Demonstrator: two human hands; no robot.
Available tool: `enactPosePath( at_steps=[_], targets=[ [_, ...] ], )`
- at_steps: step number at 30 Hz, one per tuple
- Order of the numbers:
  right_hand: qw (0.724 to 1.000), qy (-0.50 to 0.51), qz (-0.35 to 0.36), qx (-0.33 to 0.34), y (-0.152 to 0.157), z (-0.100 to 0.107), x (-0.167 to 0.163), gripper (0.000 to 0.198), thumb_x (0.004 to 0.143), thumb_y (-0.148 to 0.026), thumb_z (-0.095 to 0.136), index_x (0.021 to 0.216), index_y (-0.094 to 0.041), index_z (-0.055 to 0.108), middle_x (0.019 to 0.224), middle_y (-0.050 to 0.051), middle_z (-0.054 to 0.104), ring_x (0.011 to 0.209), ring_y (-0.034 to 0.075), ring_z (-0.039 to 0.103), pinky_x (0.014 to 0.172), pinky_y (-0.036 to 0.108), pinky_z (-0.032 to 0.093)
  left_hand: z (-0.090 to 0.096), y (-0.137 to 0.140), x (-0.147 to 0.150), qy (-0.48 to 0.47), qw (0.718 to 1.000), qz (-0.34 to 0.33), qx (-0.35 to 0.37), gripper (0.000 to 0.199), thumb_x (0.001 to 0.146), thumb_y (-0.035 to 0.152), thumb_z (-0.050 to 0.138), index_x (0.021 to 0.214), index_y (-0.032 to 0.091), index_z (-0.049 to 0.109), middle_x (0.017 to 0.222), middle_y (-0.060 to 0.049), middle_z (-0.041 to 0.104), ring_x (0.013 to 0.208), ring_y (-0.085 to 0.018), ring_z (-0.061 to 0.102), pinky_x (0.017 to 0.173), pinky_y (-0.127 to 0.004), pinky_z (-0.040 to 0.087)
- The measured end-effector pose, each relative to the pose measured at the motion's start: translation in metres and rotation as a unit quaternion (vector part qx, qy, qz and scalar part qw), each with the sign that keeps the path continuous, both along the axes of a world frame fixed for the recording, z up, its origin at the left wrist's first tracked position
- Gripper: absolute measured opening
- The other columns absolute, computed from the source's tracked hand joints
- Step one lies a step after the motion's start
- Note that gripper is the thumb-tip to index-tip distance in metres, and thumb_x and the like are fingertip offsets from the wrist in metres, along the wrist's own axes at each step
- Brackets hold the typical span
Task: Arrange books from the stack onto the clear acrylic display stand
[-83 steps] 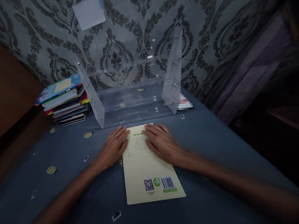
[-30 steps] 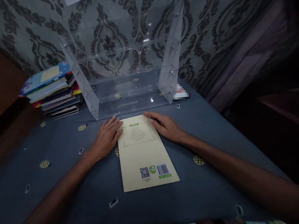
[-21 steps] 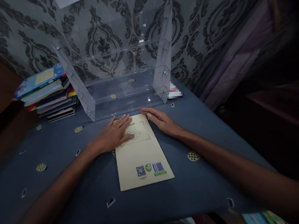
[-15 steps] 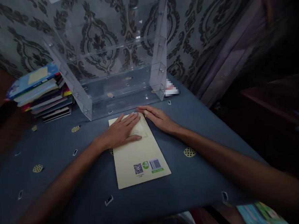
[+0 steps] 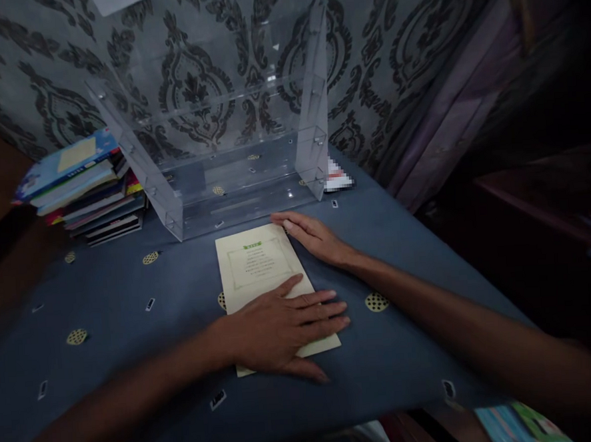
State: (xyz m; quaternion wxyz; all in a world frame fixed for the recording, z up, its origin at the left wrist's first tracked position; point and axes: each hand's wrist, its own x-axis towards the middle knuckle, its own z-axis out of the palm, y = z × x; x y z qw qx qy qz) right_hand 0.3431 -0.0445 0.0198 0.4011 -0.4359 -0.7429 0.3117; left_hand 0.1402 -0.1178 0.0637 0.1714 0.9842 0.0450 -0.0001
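A cream-coloured book [image 5: 258, 260] lies flat on the table with its back cover up, showing a framed block of printed text. My left hand [image 5: 276, 325] rests palm down over its lower half, fingers spread and reaching past its right edge. That hand covers the codes printed near the bottom. At the book's top right corner lies my right hand [image 5: 314, 238], on its side with fingers stretched out, touching or very close to the edge.
Behind the book stands a clear acrylic rack [image 5: 236, 151] with stepped shelves, against a patterned wall. To its left is a stack of books [image 5: 90, 187]. A blue patterned cloth [image 5: 148, 350] covers the table. Colourful printed items [image 5: 518, 424] show below the front edge.
My left hand has slid from the book's upper part down to its lower part, uncovering the printed text and hiding the codes. My right hand has stayed in place.
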Motion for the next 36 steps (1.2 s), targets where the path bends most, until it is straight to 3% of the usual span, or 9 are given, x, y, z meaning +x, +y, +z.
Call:
enactPosePath(
  at_steps=[6, 12, 16, 18, 21, 24, 31, 36],
  targets=[
    [1.000, 0.007, -0.001, -0.005, -0.001, 0.001, 0.000, 0.042, 0.104, -0.046, 0.039, 0.133, -0.028, 0.063, 0.133, 0.006, 0.069, 0.126, 0.025, 0.063, 0.109, 0.050, 0.049, -0.005, 0.014, 0.001, -0.015, 1.000, 0.007, 0.006, 0.062, 0.103, 0.057, 0.042, 0.155, 0.023, 0.039, 0.161, -0.006, 0.040, 0.154, -0.022, 0.027, 0.129, -0.046, 0.011],
    [0.993, 0.098, -0.015, -0.066, 0.002, 0.002, 0.000, 0.052, 0.097, -0.063, 0.048, 0.128, -0.025, 0.067, 0.132, 0.008, 0.070, 0.125, 0.028, 0.064, 0.112, 0.052, 0.046, -0.008, 0.063, -0.001, -0.008, 0.993, 0.097, 0.072, 0.052, 0.106, 0.051, 0.036, 0.148, 0.023, 0.048, 0.155, -0.011, 0.049, 0.151, -0.024, 0.034, 0.126, -0.048, 0.015],
    [0.981, 0.170, -0.027, -0.088, 0.006, -0.001, 0.001, 0.059, 0.091, -0.072, 0.052, 0.123, -0.025, 0.070, 0.131, 0.009, 0.071, 0.126, 0.028, 0.063, 0.115, 0.053, 0.043, -0.008, 0.073, -0.002, -0.025, 0.979, 0.163, 0.120, 0.045, 0.107, 0.047, 0.036, 0.141, 0.023, 0.054, 0.140, -0.012, 0.059, 0.139, -0.027, 0.048, 0.122, -0.050, 0.024],
    [0.977, 0.192, -0.029, -0.092, 0.008, -0.004, 0.001, 0.060, 0.090, -0.073, 0.053, 0.121, -0.025, 0.070, 0.130, 0.010, 0.071, 0.126, 0.029, 0.063, 0.116, 0.054, 0.042, -0.008, 0.071, -0.006, -0.004, 0.954, 0.262, 0.143, 0.045, 0.106, 0.047, 0.035, 0.136, 0.021, 0.057, 0.130, -0.014, 0.062, 0.128, -0.032, 0.056, 0.114, -0.055, 0.034],
    [0.976, 0.196, -0.031, -0.094, 0.010, -0.007, 0.002, 0.058, 0.092, -0.072, 0.052, 0.120, -0.025, 0.071, 0.130, 0.011, 0.071, 0.126, 0.028, 0.063, 0.115, 0.055, 0.042, -0.008, 0.068, -0.019, 0.028, 0.884, 0.437, 0.163, 0.051, 0.105, 0.050, 0.032, 0.125, 0.013, 0.062, 0.117, -0.023, 0.064, 0.109, -0.040, 0.062, 0.093, -0.057, 0.047],
    [0.981, 0.170, -0.042, -0.078, 0.010, -0.008, 0.002, 0.056, 0.094, -0.069, 0.050, 0.120, -0.024, 0.071, 0.130, 0.011, 0.071, 0.125, 0.028, 0.064, 0.113, 0.054, 0.045, -0.006, 0.068, -0.037, 0.050, 0.835, 0.517, 0.181, 0.056, 0.104, 0.049, 0.030, 0.117, 0.007, 0.065, 0.103, -0.028, 0.067, 0.094, -0.042, 0.066, 0.080, -0.053, 0.049],
    [0.997, 0.059, -0.054, -0.023, 0.000, 0.001, -0.001, 0.044, 0.099, -0.056, 0.047, 0.120, -0.026, 0.071, 0.118, 0.007, 0.075, 0.113, 0.028, 0.070, 0.102, 0.049, 0.053, 0.005, 0.065, -0.046, 0.128, 0.809, 0.522, 0.236, 0.052, 0.105, 0.044, 0.030, 0.116, 0.008, 0.066, 0.089, -0.022, 0.072, 0.081, -0.033, 0.071, 0.072, -0.041, 0.049],
    [0.996, 0.064, -0.062, -0.017, -0.003, 0.003, -0.004, 0.044, 0.098, -0.053, 0.046, 0.114, -0.020, 0.070, 0.098, 0.008, 0.079, 0.100, 0.029, 0.074, 0.092, 0.046, 0.056, 0.004, 0.063, -0.045, 0.126, 0.822, 0.503, 0.236, 0.043, 0.106, 0.033, 0.031, 0.112, 0.009, 0.067, 0.098, -0.022, 0.071, 0.090, -0.034, 0.070, 0.077, -0.044, 0.051]
  ],
)
